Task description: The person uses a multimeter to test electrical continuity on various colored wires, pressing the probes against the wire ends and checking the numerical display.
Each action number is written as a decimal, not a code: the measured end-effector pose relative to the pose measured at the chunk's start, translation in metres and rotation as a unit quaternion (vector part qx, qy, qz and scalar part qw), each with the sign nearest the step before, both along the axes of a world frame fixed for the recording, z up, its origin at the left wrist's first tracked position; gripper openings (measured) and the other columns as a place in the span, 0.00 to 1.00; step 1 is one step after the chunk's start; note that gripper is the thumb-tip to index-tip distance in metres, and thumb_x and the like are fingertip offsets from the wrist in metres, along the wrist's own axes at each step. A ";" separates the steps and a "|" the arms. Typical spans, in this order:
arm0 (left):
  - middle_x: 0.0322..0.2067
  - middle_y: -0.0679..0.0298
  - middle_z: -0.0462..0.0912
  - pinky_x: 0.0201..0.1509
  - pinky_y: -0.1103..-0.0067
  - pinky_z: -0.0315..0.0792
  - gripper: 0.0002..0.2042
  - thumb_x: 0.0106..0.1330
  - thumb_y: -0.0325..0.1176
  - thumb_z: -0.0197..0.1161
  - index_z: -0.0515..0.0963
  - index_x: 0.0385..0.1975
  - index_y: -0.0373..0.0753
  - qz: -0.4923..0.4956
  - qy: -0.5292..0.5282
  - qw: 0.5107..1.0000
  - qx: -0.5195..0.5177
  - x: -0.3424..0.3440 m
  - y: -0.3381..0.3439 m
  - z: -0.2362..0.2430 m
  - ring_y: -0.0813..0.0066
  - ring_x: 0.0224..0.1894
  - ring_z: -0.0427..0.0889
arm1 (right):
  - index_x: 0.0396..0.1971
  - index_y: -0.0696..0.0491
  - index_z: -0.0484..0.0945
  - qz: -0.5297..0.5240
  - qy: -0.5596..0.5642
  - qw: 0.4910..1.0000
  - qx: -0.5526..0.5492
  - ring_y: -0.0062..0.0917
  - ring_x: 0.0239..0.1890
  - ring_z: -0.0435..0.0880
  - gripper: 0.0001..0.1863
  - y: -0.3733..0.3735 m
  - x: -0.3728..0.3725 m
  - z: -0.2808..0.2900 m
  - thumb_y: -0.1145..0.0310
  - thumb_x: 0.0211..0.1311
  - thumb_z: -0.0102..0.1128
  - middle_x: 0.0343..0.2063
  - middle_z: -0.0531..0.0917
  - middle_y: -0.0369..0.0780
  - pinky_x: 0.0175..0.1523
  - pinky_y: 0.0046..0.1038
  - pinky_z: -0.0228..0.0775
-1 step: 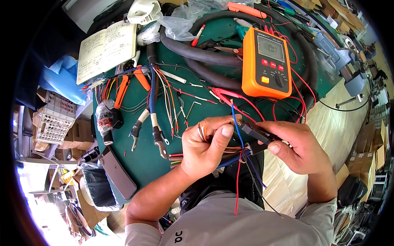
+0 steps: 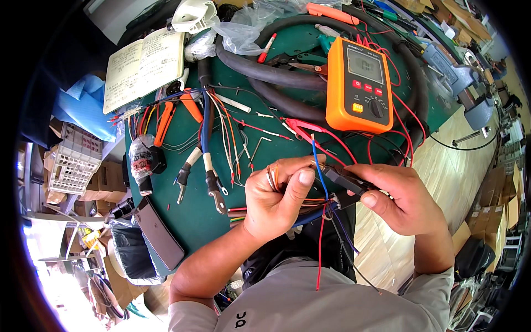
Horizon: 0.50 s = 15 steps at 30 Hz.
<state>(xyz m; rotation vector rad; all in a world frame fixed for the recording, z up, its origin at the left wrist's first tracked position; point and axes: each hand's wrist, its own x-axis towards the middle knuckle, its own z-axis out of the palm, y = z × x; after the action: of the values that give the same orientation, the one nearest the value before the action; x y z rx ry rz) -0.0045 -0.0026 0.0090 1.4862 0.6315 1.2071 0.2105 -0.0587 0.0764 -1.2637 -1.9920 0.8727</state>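
My left hand (image 2: pixel 275 205) is closed around thin orange and white wires (image 2: pixel 273 178), pinching near their ends. My right hand (image 2: pixel 402 202) grips a black hand tool (image 2: pixel 345 178), whose jaws meet the wire by my left fingertips. A blue wire (image 2: pixel 316 156) stands up between my hands. A cable bundle (image 2: pixel 332 207) lies just beneath them, with red, purple and dark wires hanging toward my lap. Cables with metal lugs (image 2: pixel 217 201) lie left of my hands.
An orange meter (image 2: pixel 358 84) with red leads, thick black cables (image 2: pixel 282 77), orange-handled tools (image 2: pixel 165 126), an open notebook (image 2: pixel 142 69) and a phone (image 2: pixel 159 235) lie on the green mat (image 2: pixel 182 232). A grey vise (image 2: pixel 451 72) sits rear right. Cardboard boxes (image 2: pixel 489 210) stand right.
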 end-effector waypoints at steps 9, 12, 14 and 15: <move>0.31 0.62 0.84 0.34 0.85 0.71 0.10 0.68 0.32 0.60 0.81 0.41 0.32 0.017 0.023 1.000 0.003 -0.001 0.000 0.001 0.85 0.29 0.76 | 0.48 0.58 0.74 0.006 0.005 1.000 0.013 0.34 0.25 0.77 0.17 0.002 -0.001 -0.004 0.62 0.66 0.54 0.24 0.77 0.41 0.31 0.30 0.68; 0.31 0.62 0.84 0.34 0.85 0.71 0.10 0.68 0.32 0.61 0.81 0.41 0.32 0.015 0.034 0.999 0.003 -0.001 0.000 0.003 0.84 0.29 0.77 | 0.48 0.59 0.75 0.010 0.011 1.000 0.001 0.34 0.24 0.78 0.17 0.001 0.000 -0.004 0.62 0.66 0.54 0.24 0.77 0.41 0.30 0.30 0.68; 0.31 0.62 0.84 0.35 0.85 0.71 0.10 0.68 0.32 0.61 0.81 0.41 0.32 0.011 0.037 0.999 0.009 -0.001 0.001 0.004 0.85 0.30 0.77 | 0.48 0.59 0.75 0.014 0.021 1.000 -0.003 0.33 0.24 0.78 0.18 0.001 0.000 -0.005 0.62 0.67 0.54 0.24 0.78 0.41 0.30 0.29 0.69; 0.31 0.63 0.84 0.35 0.85 0.71 0.10 0.68 0.32 0.61 0.81 0.41 0.32 0.006 0.028 1.000 0.003 -0.001 0.000 0.004 0.85 0.30 0.77 | 0.48 0.59 0.75 0.016 0.026 1.000 -0.005 0.33 0.24 0.78 0.18 0.001 -0.001 -0.005 0.62 0.67 0.54 0.24 0.78 0.41 0.30 0.29 0.69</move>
<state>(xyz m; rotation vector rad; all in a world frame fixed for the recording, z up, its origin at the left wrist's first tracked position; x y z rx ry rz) -0.0058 -0.0022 0.0131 1.5271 0.6760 1.1820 0.2099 -0.0578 0.0716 -1.2053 -1.9743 0.9243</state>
